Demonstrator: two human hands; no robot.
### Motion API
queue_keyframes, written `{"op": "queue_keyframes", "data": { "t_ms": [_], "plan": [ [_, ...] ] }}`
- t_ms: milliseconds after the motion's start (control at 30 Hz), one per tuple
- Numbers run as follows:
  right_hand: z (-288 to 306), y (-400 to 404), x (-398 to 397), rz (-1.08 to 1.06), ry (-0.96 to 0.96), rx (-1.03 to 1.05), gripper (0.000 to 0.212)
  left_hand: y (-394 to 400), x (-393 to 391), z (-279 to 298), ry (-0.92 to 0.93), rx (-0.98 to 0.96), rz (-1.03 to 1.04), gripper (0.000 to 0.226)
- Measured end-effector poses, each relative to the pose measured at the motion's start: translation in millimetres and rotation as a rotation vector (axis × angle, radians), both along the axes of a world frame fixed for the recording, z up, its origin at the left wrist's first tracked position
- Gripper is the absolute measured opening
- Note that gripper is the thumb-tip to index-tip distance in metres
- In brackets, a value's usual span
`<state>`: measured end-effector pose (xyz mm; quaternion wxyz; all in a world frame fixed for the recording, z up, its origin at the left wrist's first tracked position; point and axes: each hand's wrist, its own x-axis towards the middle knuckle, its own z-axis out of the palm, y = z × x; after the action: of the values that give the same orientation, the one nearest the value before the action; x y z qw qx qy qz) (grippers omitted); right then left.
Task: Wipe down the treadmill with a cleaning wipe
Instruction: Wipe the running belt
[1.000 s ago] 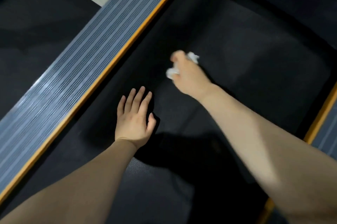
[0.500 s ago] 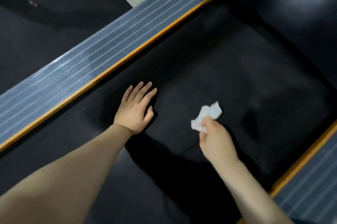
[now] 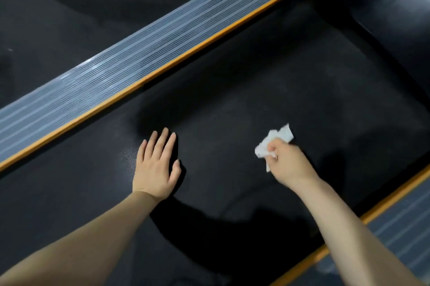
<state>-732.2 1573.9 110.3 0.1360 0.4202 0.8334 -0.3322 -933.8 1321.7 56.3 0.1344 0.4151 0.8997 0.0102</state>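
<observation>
Wiping looks mid-course, though the belt (image 3: 267,90) shows no clear wet or clean patches, so how much is done cannot be told. The right hand (image 3: 287,161) pinches the crumpled wipe (image 3: 273,142) over the belt's near right part. The left hand (image 3: 156,167) lies spread and flat on the belt, bracing. Far belt lies open ahead; the ribbed left rail (image 3: 111,76) and right rail (image 3: 404,218), both orange-edged, bound it and probably need wiping too.
</observation>
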Motion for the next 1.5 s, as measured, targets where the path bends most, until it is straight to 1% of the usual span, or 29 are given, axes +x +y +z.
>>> {"op": "queue_keyframes", "data": {
  "t_ms": [67, 167, 200, 233, 300, 333, 400, 467, 533, 567, 633, 700, 767, 800, 867, 933, 967, 1000, 1033, 1100, 1133, 1267, 1300, 1367, 1433, 1500],
  "plan": [
    [-5, 16, -36, 0.048, 0.096, 0.053, 0.008, 0, 0, 1, -0.007, -0.004, -0.023, 0.067],
    [-22, 30, -108, 0.147, 0.099, 0.041, 0.005, -1, -4, 2, -0.007, 0.000, -0.030, 0.067],
    [-26, 34, -133, 0.185, 0.099, 0.078, 0.009, -1, -4, 2, -0.005, 0.000, -0.033, 0.067],
    [-28, 38, -160, 0.214, 0.125, 0.108, 0.018, 0, -4, 2, -0.002, 0.002, -0.033, 0.068],
    [-26, 45, -209, 0.172, 0.204, 0.090, 0.032, -1, -4, 2, 0.019, 0.021, -0.036, 0.068],
    [-24, 47, -229, 0.184, 0.200, 0.122, 0.033, -2, -6, 2, 0.027, 0.037, -0.039, 0.069],
    [-20, 51, -252, 0.210, 0.156, 0.180, 0.029, -2, -8, -1, 0.033, 0.063, -0.042, 0.069],
    [-18, 46, -251, 0.275, 0.134, 0.189, 0.029, -2, -7, -1, 0.039, 0.073, -0.033, 0.069],
    [-21, 36, -224, 0.363, 0.135, 0.206, 0.043, -1, -5, -1, 0.045, 0.088, -0.025, 0.069],
    [-22, 29, -198, 0.405, 0.125, 0.201, 0.049, -1, -4, -1, 0.048, 0.089, -0.030, 0.069],
    [-21, 15, -129, 0.457, 0.114, 0.199, 0.052, -2, -4, -1, 0.055, 0.090, -0.028, 0.068],
    [-14, 5, -52, 0.456, 0.148, 0.209, 0.043, -1, -3, -2, 0.062, 0.091, -0.021, 0.067],
    [-9, 0, 22, 0.400, 0.151, 0.187, 0.018, 0, -3, -3, 0.074, 0.094, -0.017, 0.067],
    [-7, -2, 56, 0.370, 0.098, 0.173, 0.013, 0, -3, -4, 0.077, 0.098, -0.015, 0.067],
    [-5, -10, 109, 0.362, 0.014, 0.162, 0.025, 0, -3, -6, 0.082, 0.112, -0.010, 0.066],
    [-4, -21, 138, 0.362, -0.023, 0.121, 0.041, 0, -3, -7, 0.086, 0.124, -0.008, 0.066],
    [-3, -26, 141, 0.355, -0.032, 0.111, 0.044, -1, -2, -9, 0.087, 0.129, -0.003, 0.066],
    [-4, -30, 138, 0.347, -0.042, 0.133, 0.042, -2, -2, -10, 0.090, 0.133, 0.002, 0.066],
    [-4, -32, 128, 0.353, -0.046, 0.171, 0.036, -2, -2, -11, 0.094, 0.136, 0.004, 0.066],
    [-7, -32, 92, 0.457, 0.123, 0.285, 0.022, -3, -2, -13, 0.098, 0.137, 0.009, 0.066],
    [-10, -34, 68, 0.488, 0.196, 0.314, 0.019, -3, -2, -13, 0.094, 0.137, 0.009, 0.067],
    [-28, -31, -51, 0.546, 0.316, 0.268, 0.016, -5, -1, -15, 0.106, 0.143, 0.006, 0.066],
    [-32, -27, -84, 0.558, 0.322, 0.262, 0.018, -5, 0, -16, 0.112, 0.145, 0.009, 0.066],
    [-38, -16, -147, 0.557, 0.313, 0.328, 0.023, -5, -1, -17, 0.118, 0.162, 0.016, 0.066],
    [-41, -1, -189, 0.499, 0.268, 0.414, 0.026, -3, -1, -17, 0.108, 0.183, 0.011, 0.068],
    [-44, 10, -215, 0.457, 0.273, 0.495, 0.028, -4, -2, -19, 0.128, 0.196, 0.020, 0.071]
  ]
}}
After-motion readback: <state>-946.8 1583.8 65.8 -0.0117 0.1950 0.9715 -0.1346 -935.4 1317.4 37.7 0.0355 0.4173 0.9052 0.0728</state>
